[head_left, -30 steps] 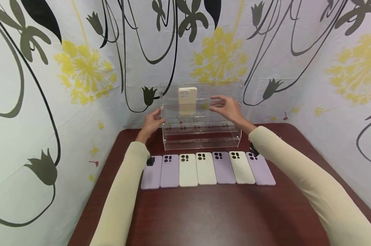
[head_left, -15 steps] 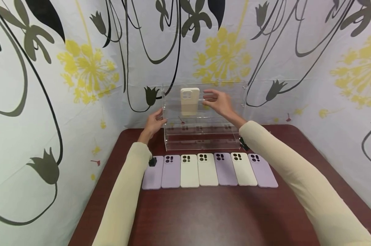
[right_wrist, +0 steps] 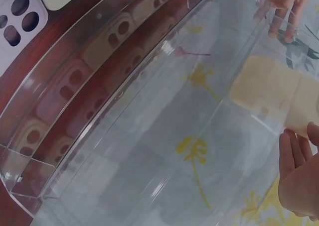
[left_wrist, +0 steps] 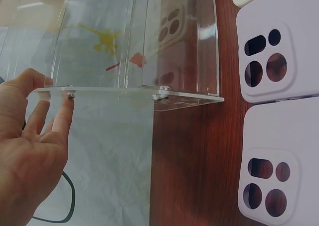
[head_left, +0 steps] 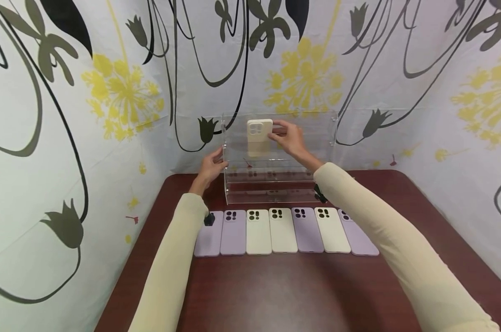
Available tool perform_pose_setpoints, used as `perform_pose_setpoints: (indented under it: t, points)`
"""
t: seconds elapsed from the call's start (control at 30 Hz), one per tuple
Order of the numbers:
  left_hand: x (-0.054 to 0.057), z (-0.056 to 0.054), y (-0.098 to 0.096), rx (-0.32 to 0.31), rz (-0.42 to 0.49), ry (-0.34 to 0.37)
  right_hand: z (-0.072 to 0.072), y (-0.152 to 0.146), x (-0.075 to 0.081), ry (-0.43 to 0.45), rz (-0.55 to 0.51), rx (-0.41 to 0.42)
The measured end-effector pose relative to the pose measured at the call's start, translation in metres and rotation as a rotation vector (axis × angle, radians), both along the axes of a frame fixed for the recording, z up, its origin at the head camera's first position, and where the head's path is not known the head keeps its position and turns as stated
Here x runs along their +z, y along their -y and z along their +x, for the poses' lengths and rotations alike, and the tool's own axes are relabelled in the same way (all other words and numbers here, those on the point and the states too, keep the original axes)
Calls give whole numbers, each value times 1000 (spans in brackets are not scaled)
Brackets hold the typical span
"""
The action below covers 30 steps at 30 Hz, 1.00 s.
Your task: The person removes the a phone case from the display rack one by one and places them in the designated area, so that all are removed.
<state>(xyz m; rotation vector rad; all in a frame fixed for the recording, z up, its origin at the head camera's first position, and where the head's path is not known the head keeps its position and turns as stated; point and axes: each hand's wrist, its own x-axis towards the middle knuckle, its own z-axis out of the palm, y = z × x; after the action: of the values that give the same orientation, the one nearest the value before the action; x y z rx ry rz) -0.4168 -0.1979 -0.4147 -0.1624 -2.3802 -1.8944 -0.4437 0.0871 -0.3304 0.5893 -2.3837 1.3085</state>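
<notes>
A cream phone case [head_left: 259, 131] stands upright on the upper tier of a clear acrylic display rack [head_left: 275, 198], its lower part behind a clear front lip. My right hand [head_left: 289, 138] pinches the case's right edge, thumb in front and fingers at the side and behind. At the rack's left end, my left hand [head_left: 211, 167] grips the clear side panel [left_wrist: 114, 90] between thumb and fingers. In the right wrist view, the right hand [right_wrist: 301, 181] is partly cut off by the frame edge, beside the cream case [right_wrist: 266, 84].
Several phone cases lie in a row before the rack, among them a lilac case [head_left: 234, 233] and a white case [head_left: 259, 233]. They rest on a dark red-brown table [head_left: 267, 295]. Patterned cloth [head_left: 184, 92] hangs behind and at both sides.
My right hand has moved left from beside the cream case and taken hold of its right edge. The left hand stays on the rack's side. The view has shifted slightly.
</notes>
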Motion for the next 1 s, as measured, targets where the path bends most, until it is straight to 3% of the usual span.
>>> perform_pose_setpoints:
  t: [0.5, 1.0]
  points:
    - [4, 5, -1, -7, -25, 36, 3, -1, 8, -11, 17, -12]
    - [5, 5, -4, -11, -31, 33, 12, -14, 38, -65, -35, -2]
